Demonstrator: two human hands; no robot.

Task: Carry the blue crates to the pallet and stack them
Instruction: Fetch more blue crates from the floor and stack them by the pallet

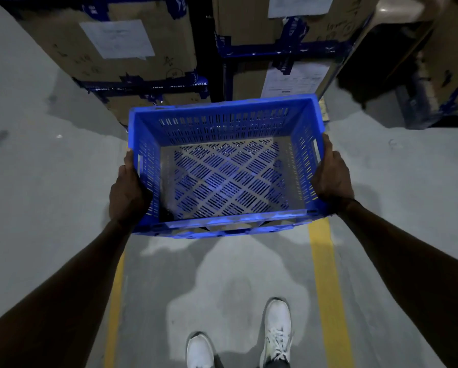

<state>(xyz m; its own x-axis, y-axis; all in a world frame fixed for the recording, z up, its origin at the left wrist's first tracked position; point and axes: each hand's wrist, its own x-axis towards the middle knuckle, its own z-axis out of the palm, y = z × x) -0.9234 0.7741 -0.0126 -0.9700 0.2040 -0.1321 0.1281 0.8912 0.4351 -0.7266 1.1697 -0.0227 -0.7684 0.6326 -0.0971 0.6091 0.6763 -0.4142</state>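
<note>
Sneakers (277, 330) stood between yellow floor lines (324, 282); above them the left hand (126, 193) and right hand (331, 179) clasped an empty blue crate's (222, 166) side walls — held clear of the floor. Stacked cardboard boxes (111, 46) loomed close ahead — a likely collision if the person walked on unseeing.

- No text could be read.
- Paper labels (117, 38) on the cardboard boxes (153, 62) were too blurred.
- Print on the blue tape (169, 86) was illegible.

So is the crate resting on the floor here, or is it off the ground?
Apart. The head view shows the crate held up by the left hand and right hand on its sides, floor visible well below it.
</note>
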